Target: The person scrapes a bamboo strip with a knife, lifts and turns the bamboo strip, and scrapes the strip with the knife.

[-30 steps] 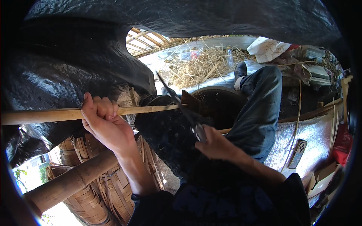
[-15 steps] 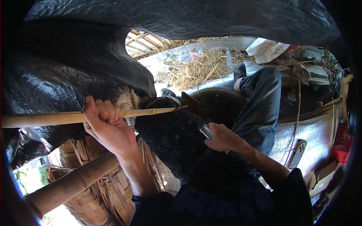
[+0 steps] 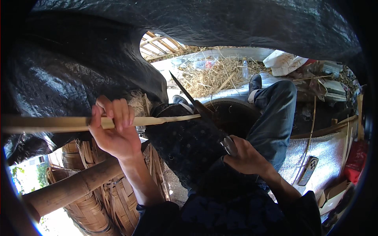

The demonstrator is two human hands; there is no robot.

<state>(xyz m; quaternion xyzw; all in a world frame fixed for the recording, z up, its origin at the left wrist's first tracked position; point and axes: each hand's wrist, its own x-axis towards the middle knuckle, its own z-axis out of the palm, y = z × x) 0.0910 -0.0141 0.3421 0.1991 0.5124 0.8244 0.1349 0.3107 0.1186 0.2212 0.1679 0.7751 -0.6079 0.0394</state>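
My left hand (image 3: 114,133) is closed around a long pale bamboo strip (image 3: 161,120), thumb on one side and fingers curled over it. The strip runs in from the left edge, and its thinner end reaches the middle, above the dark cloth (image 3: 177,143) over my left leg. In my right hand (image 3: 249,157) is a knife (image 3: 184,87), gripped by its handle near a shiny metal collar. Its dark blade slants up and left, the pointed tip raised, and passes close to the strip's end; whether they touch I cannot tell.
Black plastic sheeting (image 3: 71,74) hangs at the left and top. A thick bamboo pole (image 3: 75,185) and woven bamboo baskets (image 3: 86,212) stand lower left. Beyond my feet lies straw (image 3: 220,74) with a clear bottle (image 3: 245,69). A phone (image 3: 308,171) rests on silvery sheeting at right.
My right hand has moved slightly right and down, and the knife's blade now shows raised across the strip's end. My left fingers have shifted their hold on the strip, which slid a little right.
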